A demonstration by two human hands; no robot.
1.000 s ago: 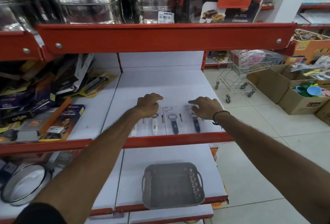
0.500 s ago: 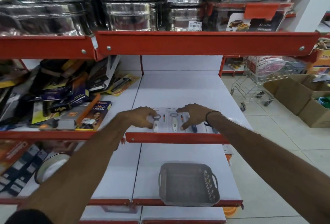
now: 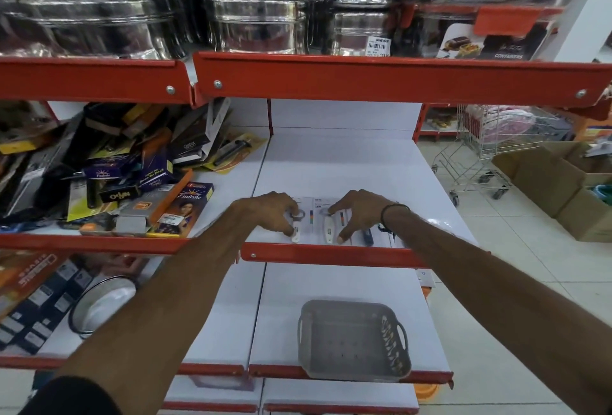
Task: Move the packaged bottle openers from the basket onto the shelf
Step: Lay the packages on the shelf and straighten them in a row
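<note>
1. My left hand (image 3: 276, 212) lies palm down on the white shelf (image 3: 347, 166), fingers curled loosely over a packaged bottle opener; thumb and fingertips press on its card, not closed round it.
2. My right hand (image 3: 359, 212) mirrors it just beside, fingers spread and bent, pressing down on the next card. A dark band circles that wrist.
3. The packaged bottle openers (image 3: 328, 222) lie flat in a row at the front of the shelf, just behind its red lip, side by side and touching or nearly so.
4. Each opener's long axis runs front to back: the ring end points to the back of the shelf, the handle toward me. Two white handles show between my hands; a dark blue handle (image 3: 367, 237) shows to the right of my right hand.
5. Small coloured stripes mark the cards; their print is too small to read.
6. The grey basket (image 3: 354, 341) sits on the shelf below, near its front edge, with no packages visible inside.
7. Readable writing: price stickers on the steel tins (image 3: 258, 22) above say "NINE MART" and "119.00"; boxes at upper right say "CONTAINERS"; a box (image 3: 185, 207) to the left reads "Fiuleda".
8. A wire trolley (image 3: 490, 149) and cardboard cartons (image 3: 563, 182) stand on the tiled floor to the right.
</note>
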